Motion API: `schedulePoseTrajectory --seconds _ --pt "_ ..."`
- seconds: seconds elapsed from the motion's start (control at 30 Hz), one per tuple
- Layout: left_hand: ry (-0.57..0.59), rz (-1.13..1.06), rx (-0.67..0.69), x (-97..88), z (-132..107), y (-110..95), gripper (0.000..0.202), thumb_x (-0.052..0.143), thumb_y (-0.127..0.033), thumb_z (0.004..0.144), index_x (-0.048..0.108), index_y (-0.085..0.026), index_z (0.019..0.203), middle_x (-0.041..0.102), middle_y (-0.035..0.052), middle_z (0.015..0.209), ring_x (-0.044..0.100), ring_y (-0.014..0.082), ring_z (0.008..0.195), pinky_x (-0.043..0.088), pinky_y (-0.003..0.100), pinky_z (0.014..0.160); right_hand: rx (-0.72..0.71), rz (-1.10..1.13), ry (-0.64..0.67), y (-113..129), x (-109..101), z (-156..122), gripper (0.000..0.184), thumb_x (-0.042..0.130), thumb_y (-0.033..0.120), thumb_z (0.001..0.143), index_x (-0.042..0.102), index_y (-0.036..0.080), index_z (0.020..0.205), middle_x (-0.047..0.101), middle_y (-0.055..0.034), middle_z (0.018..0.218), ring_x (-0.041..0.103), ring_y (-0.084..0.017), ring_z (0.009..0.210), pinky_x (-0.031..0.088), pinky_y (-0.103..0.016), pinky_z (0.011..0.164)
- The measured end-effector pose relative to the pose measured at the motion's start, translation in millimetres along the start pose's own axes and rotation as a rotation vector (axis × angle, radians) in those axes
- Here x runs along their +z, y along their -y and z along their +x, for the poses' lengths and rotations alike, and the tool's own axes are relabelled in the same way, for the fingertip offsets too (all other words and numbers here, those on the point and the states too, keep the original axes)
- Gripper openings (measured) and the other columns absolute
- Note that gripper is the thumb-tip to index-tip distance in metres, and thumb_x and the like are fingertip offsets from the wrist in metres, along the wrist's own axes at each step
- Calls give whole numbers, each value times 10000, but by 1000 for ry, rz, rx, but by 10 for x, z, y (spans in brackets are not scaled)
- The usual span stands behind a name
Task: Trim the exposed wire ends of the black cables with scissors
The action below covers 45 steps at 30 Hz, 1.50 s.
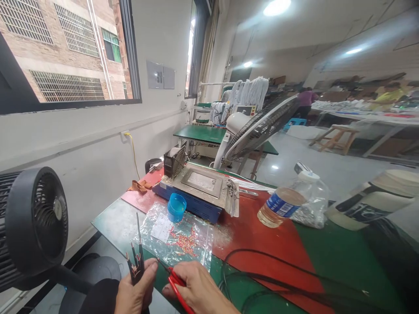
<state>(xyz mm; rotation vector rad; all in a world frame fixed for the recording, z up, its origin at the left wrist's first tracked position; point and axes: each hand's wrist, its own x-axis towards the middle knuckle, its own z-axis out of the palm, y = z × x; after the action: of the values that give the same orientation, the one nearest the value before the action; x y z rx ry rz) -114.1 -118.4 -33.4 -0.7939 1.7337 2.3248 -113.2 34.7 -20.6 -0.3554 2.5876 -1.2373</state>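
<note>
My left hand [134, 290] is closed around a bundle of black cables [137, 257] whose stripped ends stick up above the thumb. My right hand [196, 288] grips a red-handled tool [176, 288], its tip close to the cable ends. Both hands are at the near edge of the green table [327, 257]. Just beyond them lies a clear plastic sheet [176, 235] strewn with small red bits. A blue cap [176, 207] stands behind it, beside a flat blue-and-metal machine [199, 187].
A black fan [36, 222] stands at the left. A lying plastic bottle [281, 207], a clear bag and a white-and-black container [373, 198] sit at right. Black cables [278, 283] loop over a red mat [262, 235]. A tilted white fan [258, 126] and other benches lie beyond.
</note>
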Motion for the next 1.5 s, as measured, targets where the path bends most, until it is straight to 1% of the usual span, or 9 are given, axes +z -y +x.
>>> schedulePoseTrajectory --seconds 0.2,0.33,0.43,0.53,0.63,0.73,0.87,1.13,1.5 --pt "107 -14 -32 16 15 25 633 811 -502 443 652 -57 864 303 -116 372 194 20 351 85 205 393 40 98 -27 -95 28 47 477 629 397 716 295 157 475 241 55 480 259 -59 476 144 -224 448" --pt "218 -52 -57 -15 -4 77 605 807 -488 475 671 -90 911 374 -84 354 244 27 332 99 190 382 92 426 -17 -118 -10 49 465 572 549 729 369 177 537 285 63 464 262 -57 425 161 -201 407" --pt "241 -66 -72 -48 -29 79 579 829 -459 458 681 -92 880 443 -54 375 291 28 341 134 169 371 148 597 47 -126 -25 55 495 489 661 726 459 178 623 346 63 427 314 -74 364 202 -199 378" --pt "229 -81 -87 -60 -58 31 486 846 -429 443 677 -94 751 482 -32 404 341 30 356 178 152 361 51 506 41 -123 -45 58 521 500 672 715 464 164 604 335 59 484 307 -70 443 207 -196 421" --pt "230 -126 -122 -56 -87 -31 441 849 -420 445 657 -97 675 466 -47 408 302 8 340 170 143 346 -70 246 -22 -87 -75 38 466 551 591 738 456 156 600 365 48 594 326 -81 572 230 -197 502" --pt "233 -162 -119 -67 -105 -64 456 847 -409 461 669 -91 735 471 -47 444 285 0 351 160 134 342 -94 10 -53 -35 -86 2 406 569 536 751 461 164 627 426 45 649 370 -95 627 238 -208 549" --pt "224 -134 -101 -99 -108 -63 501 833 -422 485 661 -90 818 420 -70 429 268 5 355 163 136 347 -80 -141 -88 7 -79 -28 402 557 529 758 444 171 614 452 41 644 380 -99 624 220 -221 552" --pt "225 -104 -80 -106 -72 -24 649 802 -473 515 617 -63 983 410 -82 417 263 7 348 144 155 365 -101 -147 -86 -5 -57 -46 414 570 494 770 399 166 582 435 60 609 349 -73 578 177 -223 520" --pt "220 -40 -53 -134 -27 26 662 804 -499 489 626 -60 952 407 -82 387 270 14 331 137 166 358 -55 -59 -16 9 -63 -24 457 627 458 732 361 157 514 379 60 552 320 -65 529 179 -224 490"
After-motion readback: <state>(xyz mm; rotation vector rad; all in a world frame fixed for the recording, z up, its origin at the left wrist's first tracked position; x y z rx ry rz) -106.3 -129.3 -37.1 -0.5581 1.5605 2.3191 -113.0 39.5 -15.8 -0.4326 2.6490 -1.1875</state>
